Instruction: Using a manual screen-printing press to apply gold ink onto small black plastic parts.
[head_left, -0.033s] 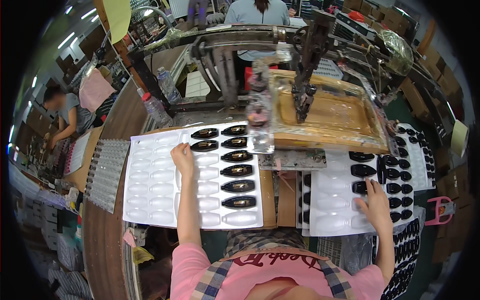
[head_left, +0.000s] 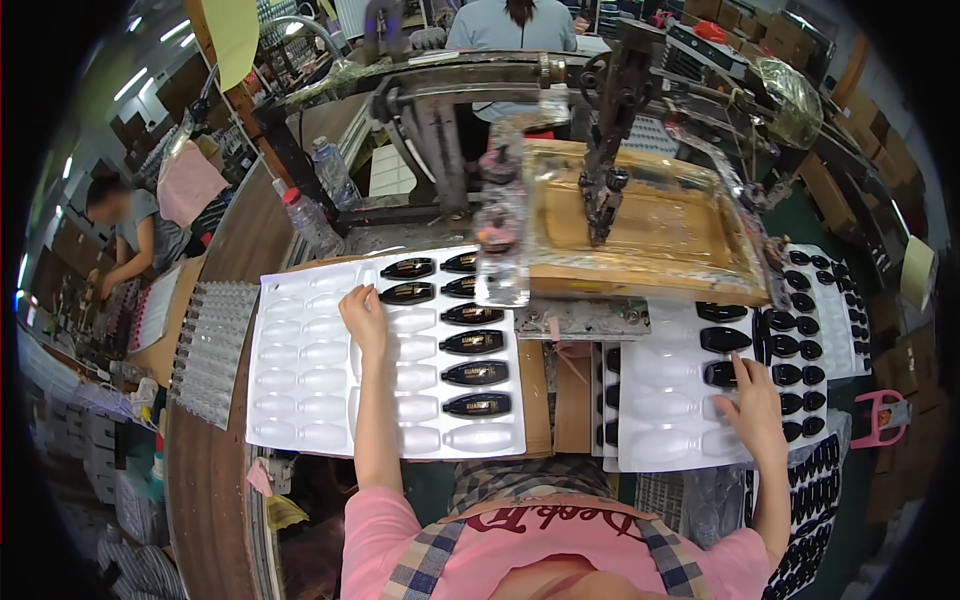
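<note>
On the left white tray [head_left: 303, 407], the person's left hand [head_left: 363, 318] is over the moulded hollows, just beside the left end of a gold-printed black bottle-shaped piece [head_left: 407, 293]. Its fingers are drawn in close together — whether anything sits between them, I cannot tell. Another printed piece lies just above that one, and the column to their right holds six more, the upper ones partly covered by the machine's metal end [head_left: 502, 235].

On the right white tray [head_left: 645, 335], the right hand [head_left: 752, 402] is spread, thumb apart from the fingers, its fingertips at the right end of a glossy black piece [head_left: 718, 374] and seemingly touching it. Two more black pieces [head_left: 725, 340] lie above it in the same column.

Farther back, an amber-coloured screen-printing frame [head_left: 640, 225] hangs under a dark metal arm [head_left: 615, 110]. A clear bottle with a red cap [head_left: 312, 225] stands left of the machine, and a sheet of clear moulded plastic [head_left: 212, 340] lies at the brown bench [head_left: 205, 470]. Beyond the right tray — near more trayed black pieces — stands a pink stool [head_left: 880, 420].
</note>
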